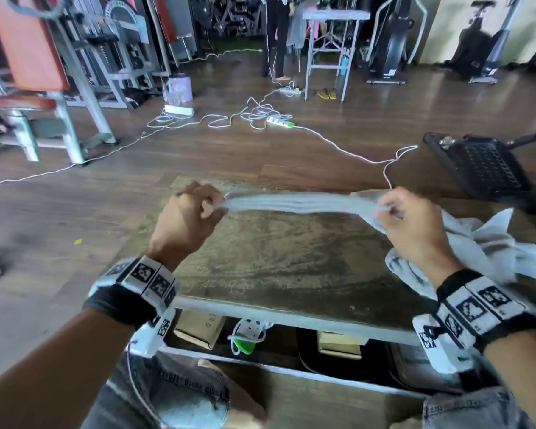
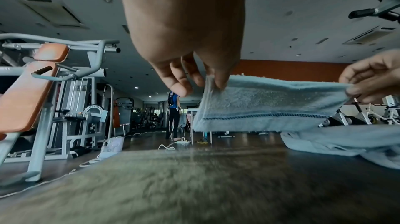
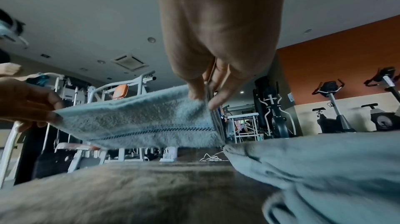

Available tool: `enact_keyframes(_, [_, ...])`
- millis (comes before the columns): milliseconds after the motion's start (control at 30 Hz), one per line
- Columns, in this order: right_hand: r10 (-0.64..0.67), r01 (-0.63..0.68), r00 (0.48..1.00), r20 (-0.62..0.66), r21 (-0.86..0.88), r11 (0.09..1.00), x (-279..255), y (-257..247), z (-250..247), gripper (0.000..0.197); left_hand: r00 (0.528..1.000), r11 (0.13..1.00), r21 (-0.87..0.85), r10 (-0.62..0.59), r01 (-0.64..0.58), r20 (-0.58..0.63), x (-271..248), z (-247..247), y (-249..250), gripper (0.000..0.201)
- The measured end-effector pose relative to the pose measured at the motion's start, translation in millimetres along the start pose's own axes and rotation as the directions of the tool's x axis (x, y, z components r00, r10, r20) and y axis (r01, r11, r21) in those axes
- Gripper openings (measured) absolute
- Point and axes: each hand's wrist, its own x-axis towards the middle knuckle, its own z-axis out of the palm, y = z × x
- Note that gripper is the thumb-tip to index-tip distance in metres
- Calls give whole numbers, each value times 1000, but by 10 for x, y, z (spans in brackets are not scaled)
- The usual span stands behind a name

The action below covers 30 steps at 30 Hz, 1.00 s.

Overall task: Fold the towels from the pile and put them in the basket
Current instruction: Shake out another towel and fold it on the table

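A pale blue towel (image 1: 291, 203) with a dark stitched stripe hangs stretched between my two hands above the worn table (image 1: 260, 258). My left hand (image 1: 208, 205) pinches its left end (image 2: 211, 82), and my right hand (image 1: 384, 209) pinches the right end (image 3: 205, 97). The towel (image 2: 266, 106) is held clear of the tabletop in both wrist views. A rumpled pile of pale blue towels (image 1: 483, 246) lies on the table's right side, just under my right wrist. A black basket (image 1: 483, 165) stands on the floor beyond the table's far right corner.
Gym machines (image 1: 75, 72) stand at the left and back. White cables and a power strip (image 1: 279, 120) lie on the wooden floor ahead. A person (image 1: 279, 35) stands by a small metal table (image 1: 331, 41) far back. Boxes (image 1: 198, 329) sit under my table.
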Motion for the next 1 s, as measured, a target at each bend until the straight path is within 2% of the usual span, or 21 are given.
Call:
enact_keyframes(33, [34, -34, 995, 97, -2, 999, -148, 81, -4, 13, 998, 1000, -5, -23, 23, 55, -142, 29, -23, 13])
enact_keyframes(67, [96, -91, 968, 232, -35, 995, -294, 175, 6, 17, 987, 997, -4, -70, 71, 147, -280, 83, -59, 17])
enact_keyframes(133, [222, -187, 862, 455, -121, 975, -555, 386, 72, 21, 907, 980, 33, -197, 199, 372, -533, 229, -106, 26])
enact_keyframes(167, [263, -216, 839, 477, -151, 965, -664, 474, 112, 20, 858, 965, 47, -251, 258, 447, -634, 308, -119, 27])
enact_keyframes(200, [297, -237, 840, 455, -184, 954, -753, 541, 148, 19, 829, 950, 48, -294, 309, 475, -718, 381, -113, 29])
enact_keyframes(267, [329, -259, 865, 379, -225, 939, -877, 587, 216, 26, 800, 911, 61, -390, 409, 456, -821, 496, -89, 35])
enact_keyframes(400, [350, -296, 888, 297, -213, 931, -990, 494, 295, 43, 778, 851, 170, -523, 496, 348, -845, 606, -13, 45])
enact_keyframes(467, [364, -304, 887, 284, -235, 923, -988, 455, 306, 41, 762, 824, 167, -565, 541, 318, -821, 598, 45, 42])
enact_keyframes(533, [372, -314, 890, 266, -234, 920, -966, 410, 288, 35, 760, 806, 161, -591, 569, 271, -784, 569, 92, 31])
enact_keyframes(633, [369, -327, 894, 252, -196, 925, -937, 362, 207, 27, 778, 806, 119, -591, 580, 214, -751, 523, 85, 30])
enact_keyframes(700, [371, -314, 879, 301, -220, 924, -949, 335, 151, 25, 780, 813, 112, -580, 571, 235, -756, 502, 69, 31])
enact_keyframes(767, [370, -280, 863, 344, -284, 917, -986, 322, 121, 20, 809, 843, 144, -538, 519, 237, -770, 510, 69, 22])
enact_keyframes(833, [294, -193, 902, 317, -315, 929, -1033, 311, 136, 16, 879, 910, 134, -415, 393, 235, -776, 538, 123, 16])
enact_keyframes(867, [215, -122, 926, 311, -293, 948, -1048, 317, 167, 16, 914, 949, 101, -314, 298, 258, -777, 576, 153, 19])
enact_keyframes(900, [129, -41, 933, 337, -258, 965, -1059, 319, 209, 21, 929, 976, 65, -219, 209, 298, -775, 602, 210, 22])
enact_keyframes(967, [3, 111, 893, 450, -227, 968, -1082, 299, 304, 28, 912, 994, 35, -111, 105, 396, -782, 637, 312, 24])
enact_keyframes(1000, [-12, 152, 873, 488, -248, 957, -1095, 278, 349, 28, 895, 995, 50, -100, 87, 436, -780, 657, 343, 22])
